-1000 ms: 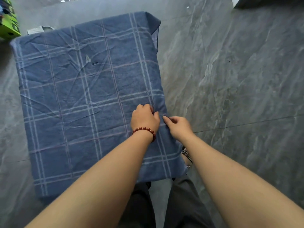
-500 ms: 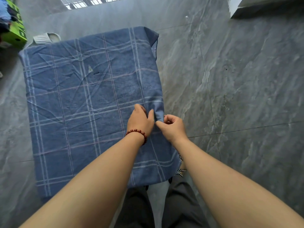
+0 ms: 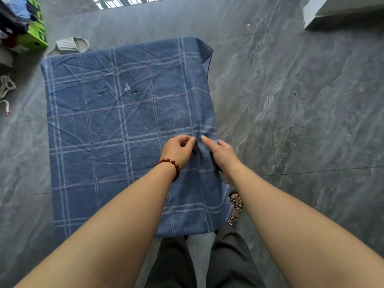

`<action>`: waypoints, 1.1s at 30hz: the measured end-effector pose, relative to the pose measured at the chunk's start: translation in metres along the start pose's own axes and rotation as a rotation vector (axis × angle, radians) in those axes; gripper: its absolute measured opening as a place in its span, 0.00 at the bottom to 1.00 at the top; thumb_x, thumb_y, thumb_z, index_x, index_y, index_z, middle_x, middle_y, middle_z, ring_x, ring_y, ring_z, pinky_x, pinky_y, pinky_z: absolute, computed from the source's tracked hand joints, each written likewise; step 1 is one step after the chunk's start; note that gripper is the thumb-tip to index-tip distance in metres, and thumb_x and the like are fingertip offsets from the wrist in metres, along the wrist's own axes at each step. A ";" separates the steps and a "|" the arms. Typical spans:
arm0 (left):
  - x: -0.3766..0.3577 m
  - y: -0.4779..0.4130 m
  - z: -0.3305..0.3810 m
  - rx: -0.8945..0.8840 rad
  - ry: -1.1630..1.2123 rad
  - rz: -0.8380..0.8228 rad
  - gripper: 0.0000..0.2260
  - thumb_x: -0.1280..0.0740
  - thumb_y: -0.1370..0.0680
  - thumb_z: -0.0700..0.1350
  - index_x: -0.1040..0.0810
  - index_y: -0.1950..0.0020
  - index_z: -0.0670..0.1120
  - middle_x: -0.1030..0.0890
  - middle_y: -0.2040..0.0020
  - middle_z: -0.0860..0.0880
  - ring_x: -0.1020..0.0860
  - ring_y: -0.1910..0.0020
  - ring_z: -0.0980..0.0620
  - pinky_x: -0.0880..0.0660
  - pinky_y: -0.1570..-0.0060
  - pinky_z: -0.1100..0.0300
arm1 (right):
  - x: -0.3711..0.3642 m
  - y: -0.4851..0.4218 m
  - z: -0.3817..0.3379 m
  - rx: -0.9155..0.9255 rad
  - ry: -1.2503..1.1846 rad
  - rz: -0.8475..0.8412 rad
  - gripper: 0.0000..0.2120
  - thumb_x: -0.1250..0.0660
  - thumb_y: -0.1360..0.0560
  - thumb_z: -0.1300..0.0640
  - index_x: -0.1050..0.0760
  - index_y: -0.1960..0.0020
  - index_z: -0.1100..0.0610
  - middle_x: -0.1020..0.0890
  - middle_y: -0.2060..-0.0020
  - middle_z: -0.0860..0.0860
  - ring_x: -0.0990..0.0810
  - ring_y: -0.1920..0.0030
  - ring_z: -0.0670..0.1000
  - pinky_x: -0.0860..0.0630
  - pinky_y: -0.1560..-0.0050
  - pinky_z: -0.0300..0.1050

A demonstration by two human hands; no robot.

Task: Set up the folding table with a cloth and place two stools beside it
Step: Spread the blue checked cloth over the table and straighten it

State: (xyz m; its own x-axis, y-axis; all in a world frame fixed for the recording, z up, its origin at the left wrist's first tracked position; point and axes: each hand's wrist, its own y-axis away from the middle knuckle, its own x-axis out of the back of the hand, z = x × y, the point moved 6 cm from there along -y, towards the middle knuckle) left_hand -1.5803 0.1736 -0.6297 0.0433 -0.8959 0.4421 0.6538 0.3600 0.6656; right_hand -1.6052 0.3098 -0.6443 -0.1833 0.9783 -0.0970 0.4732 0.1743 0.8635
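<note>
The cloth (image 3: 104, 132) bears a triangle logo (image 3: 127, 86), lettering illegible.

Arms are bare all the way to the frame edge. Reddish-brown bead bracelet (image 3: 170, 165) on the left wrist, just behind the left fingers (image 3: 190, 140). Dark grey trousers (image 3: 172, 265) way below the fingers, plus a sandal (image 3: 236, 206) with black-and-white checkered straps below the right fingers (image 3: 207, 140)

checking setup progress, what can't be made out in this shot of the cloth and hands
- Head view: the folding table is wholly hidden under the blue cloth; legs unseen.
- Head view: whether the left hand and right hand pinch the cloth; their own fingers hide the contact.
- Head view: green box, cut off at the top-left corner.
- No stools in frame.
</note>
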 end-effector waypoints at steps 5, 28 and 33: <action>0.001 -0.004 0.002 0.007 -0.075 0.046 0.11 0.40 0.21 0.51 0.23 0.56 0.47 0.19 0.58 0.48 0.21 0.56 0.49 0.26 0.53 0.56 | -0.007 0.000 -0.007 0.111 0.116 0.011 0.04 0.25 0.30 0.56 0.20 0.59 0.53 0.17 0.61 0.48 0.19 0.62 0.42 0.21 0.59 0.36; 0.008 0.005 -0.003 0.044 0.006 0.066 0.14 0.39 0.23 0.58 0.25 0.58 0.49 0.19 0.56 0.48 0.20 0.54 0.48 0.24 0.47 0.48 | -0.015 0.002 0.003 -0.257 -0.021 -0.146 0.14 0.36 0.24 0.54 0.21 0.46 0.63 0.18 0.56 0.58 0.20 0.59 0.54 0.23 0.54 0.49; 0.006 0.009 0.002 0.055 0.030 0.081 0.17 0.37 0.27 0.63 0.26 0.60 0.49 0.20 0.60 0.51 0.21 0.58 0.50 0.24 0.53 0.54 | -0.011 0.003 -0.004 -0.228 0.006 -0.196 0.12 0.34 0.24 0.56 0.20 0.47 0.63 0.16 0.57 0.57 0.18 0.58 0.54 0.21 0.51 0.47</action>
State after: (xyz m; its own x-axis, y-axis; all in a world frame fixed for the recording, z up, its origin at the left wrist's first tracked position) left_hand -1.5759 0.1725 -0.6198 0.1172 -0.8704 0.4781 0.6045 0.4445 0.6610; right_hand -1.6048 0.2988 -0.6386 -0.2574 0.9278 -0.2701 0.2224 0.3289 0.9178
